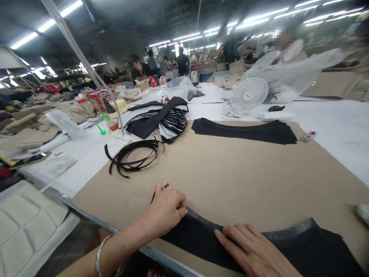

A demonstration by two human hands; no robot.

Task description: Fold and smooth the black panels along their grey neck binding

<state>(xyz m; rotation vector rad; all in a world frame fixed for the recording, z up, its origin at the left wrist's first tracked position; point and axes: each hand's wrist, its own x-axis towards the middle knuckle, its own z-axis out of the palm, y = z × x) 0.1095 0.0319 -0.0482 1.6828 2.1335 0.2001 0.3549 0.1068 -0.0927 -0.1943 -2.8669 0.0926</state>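
A curved black fabric piece (pixel 198 234) lies along the near part of the brown paper sheet, a greyish band running along its upper edge. My left hand (pixel 168 209), with a bangle on the wrist, is closed with its thumb and fingers pinching the left end of that edge. Past its knuckles a short dark end pokes out; what it belongs to is hidden. My right hand (pixel 245 244) rests flat on the fabric's middle, fingers stretched along the edge. Beyond my left hand lies a loose coil of black strips (pixel 134 156).
A stack of black curved pieces (pixel 245 131) sits at the brown paper's (pixel 230 169) far side. Behind the coil is a pile of black and striped pieces (pixel 161 119). A white fan (pixel 249 94), green-tipped bottles (pixel 102 134) and a slanting pole (pixel 83 57) stand around. People work farther back.
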